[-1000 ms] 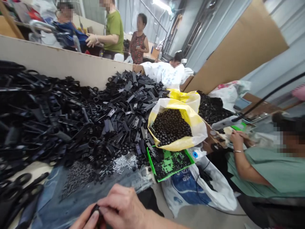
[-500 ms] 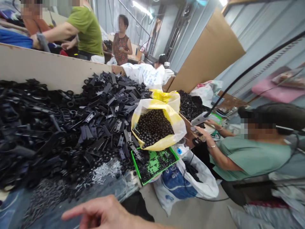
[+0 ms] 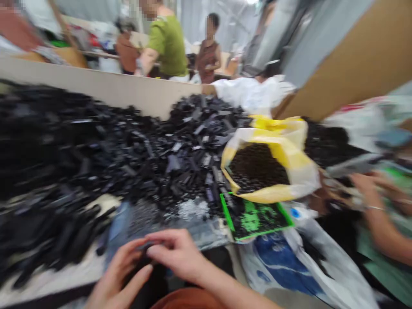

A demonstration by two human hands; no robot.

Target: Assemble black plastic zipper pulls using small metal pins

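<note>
In the head view my left hand (image 3: 120,274) and my right hand (image 3: 182,255) meet low in front of me, fingertips together. Fingers of both are curled around a small dark piece (image 3: 147,246), too blurred to name. My left thumb stands off from the fingers. Just beyond the hands lies a blue-grey sheet (image 3: 207,234), with a heap of small silvery pins (image 3: 193,209) and a patch of small dark grey parts (image 3: 144,216) on it. Behind these rises a large pile of black plastic parts (image 3: 167,156).
A yellow-white sack (image 3: 302,171) of small dark balls stands right of the pile. Below it sits a green tray (image 3: 262,237) with small black bits, above a blue-white sack (image 3: 283,262). A co-worker's arm (image 3: 380,214) is at right. A low board (image 3: 106,83) backs the pile.
The view has swung left, so the sacks and tray appear farther right. My left hand has come into view and meets my right hand, whose index finger was stretched out before.
</note>
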